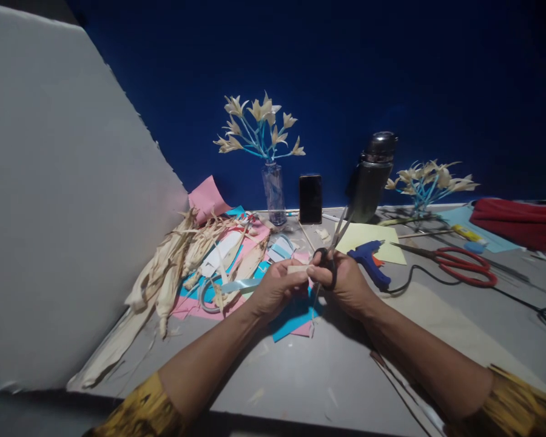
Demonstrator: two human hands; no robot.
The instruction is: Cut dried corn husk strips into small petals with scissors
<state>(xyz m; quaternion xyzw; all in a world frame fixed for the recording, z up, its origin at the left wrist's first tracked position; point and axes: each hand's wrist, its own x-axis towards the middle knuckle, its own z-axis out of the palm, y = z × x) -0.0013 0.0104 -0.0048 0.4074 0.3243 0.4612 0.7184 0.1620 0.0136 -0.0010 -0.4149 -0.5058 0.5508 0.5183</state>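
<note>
A small pale piece of corn husk (299, 269) is pinched between the thumb and fingers of my left hand (277, 285). Looped over the fingers of my right hand (343, 282) are black-handled scissors (331, 258), their blades pointing up and away from me. The right thumb and fingertips also meet the right end of the husk piece. Beneath both hands lie blue paper (291, 318) and pink paper, partly covered by the hands. Just right of my right hand rests a blue glue gun (369, 262).
Dried corn husks (164, 273) are heaped at left beside a white panel (73, 182). Behind stand a glass vase (273, 191) of husk flowers, a phone (310, 199) and a flask (370, 182). Red-handled scissors (466, 265) and a black cord (409, 276) lie at right.
</note>
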